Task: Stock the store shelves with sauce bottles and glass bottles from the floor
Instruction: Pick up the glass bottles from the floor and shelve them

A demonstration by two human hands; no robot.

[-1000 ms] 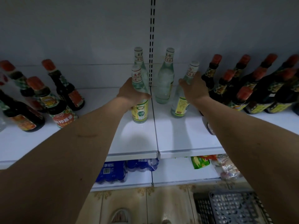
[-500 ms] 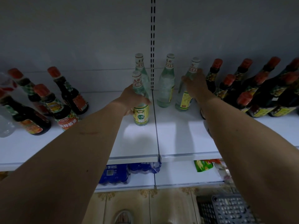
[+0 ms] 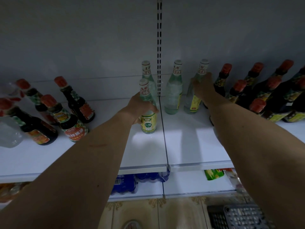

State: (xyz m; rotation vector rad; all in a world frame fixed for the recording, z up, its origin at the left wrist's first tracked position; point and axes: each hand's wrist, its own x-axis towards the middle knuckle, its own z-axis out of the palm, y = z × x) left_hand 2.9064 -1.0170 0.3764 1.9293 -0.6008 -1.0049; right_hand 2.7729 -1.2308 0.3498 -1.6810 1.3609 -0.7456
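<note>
Both my arms reach onto the white shelf (image 3: 189, 151). My left hand (image 3: 138, 108) grips a clear glass bottle (image 3: 147, 120) with a yellow label, standing upright left of the shelf seam. My right hand (image 3: 202, 88) holds the neck of another clear glass bottle (image 3: 192, 104) standing near the back wall. Two more clear glass bottles (image 3: 173, 93) stand at the back, one (image 3: 146, 70) behind the bottle in my left hand. Dark sauce bottles with red caps stand in a group on the left (image 3: 72, 123) and on the right (image 3: 270, 100).
A clear plastic bottle (image 3: 8, 129) sits at the shelf's far left. The lower shelf holds blue drink packs (image 3: 125, 182) and snack bags (image 3: 214, 174). A grey plastic basket (image 3: 239, 217) stands on the tiled floor at the bottom right.
My right hand has pushed its glass bottle back toward the wall, next to the other back-row bottles. My left hand stays on its bottle.
</note>
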